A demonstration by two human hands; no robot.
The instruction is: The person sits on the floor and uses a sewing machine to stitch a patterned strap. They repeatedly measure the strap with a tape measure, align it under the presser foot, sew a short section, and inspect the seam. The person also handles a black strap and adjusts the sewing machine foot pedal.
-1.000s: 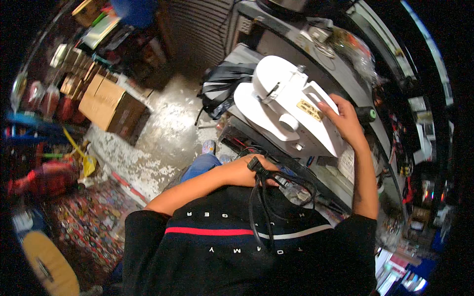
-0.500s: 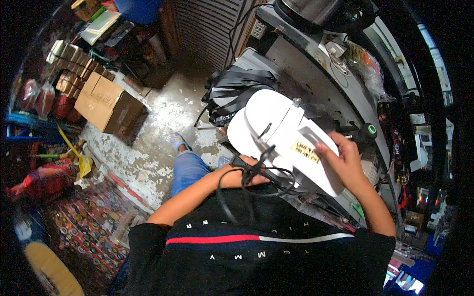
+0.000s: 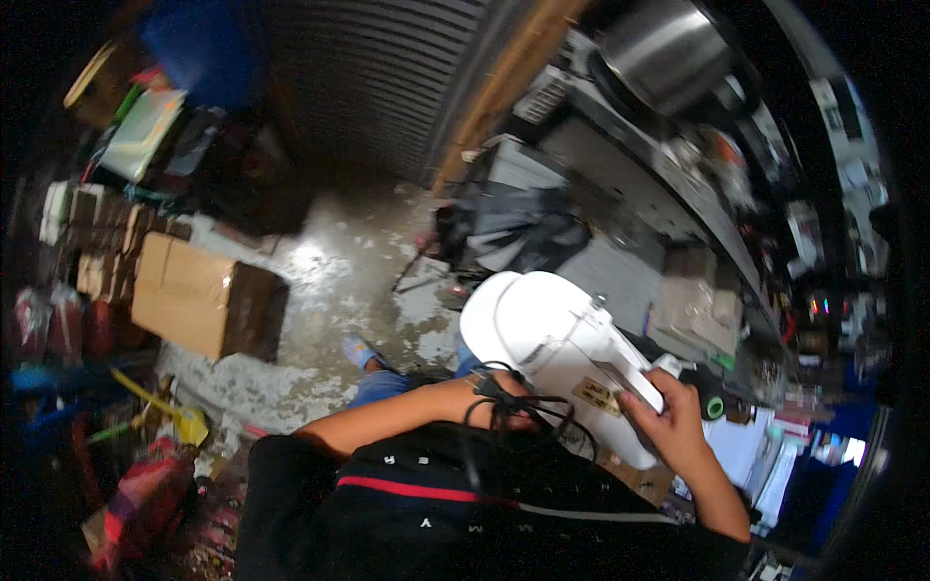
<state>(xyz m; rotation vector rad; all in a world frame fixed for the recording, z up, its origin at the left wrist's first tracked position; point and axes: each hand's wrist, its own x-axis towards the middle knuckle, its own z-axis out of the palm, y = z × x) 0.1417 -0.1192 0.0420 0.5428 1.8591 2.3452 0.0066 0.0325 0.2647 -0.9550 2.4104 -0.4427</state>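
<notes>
A white plastic electric appliance [image 3: 547, 324] with a rounded end, a side handle and a paper label is held in front of my chest. My right hand [image 3: 668, 416] is closed around its handle, the thumb lying near the label. A black power cord [image 3: 504, 407], tied in a bundle, hangs at the appliance's near side. Against this cord my left hand [image 3: 492, 389] is closed, its fingers partly hidden by the loops and blurred. The exact kind of appliance cannot be made out.
A cardboard box [image 3: 184, 295] stands on the worn floor at left. Black bags or straps [image 3: 523, 228] lie ahead by a grey bench. A steel pot [image 3: 668, 58] sits at the upper right. A wrapped parcel [image 3: 697, 300] is right of the appliance. A corrugated shutter [image 3: 378, 87] is at the back.
My view and body have turned to the right, and the pot and parcel show more fully. The appliance sits lower in view, still held in both hands with its cord.
</notes>
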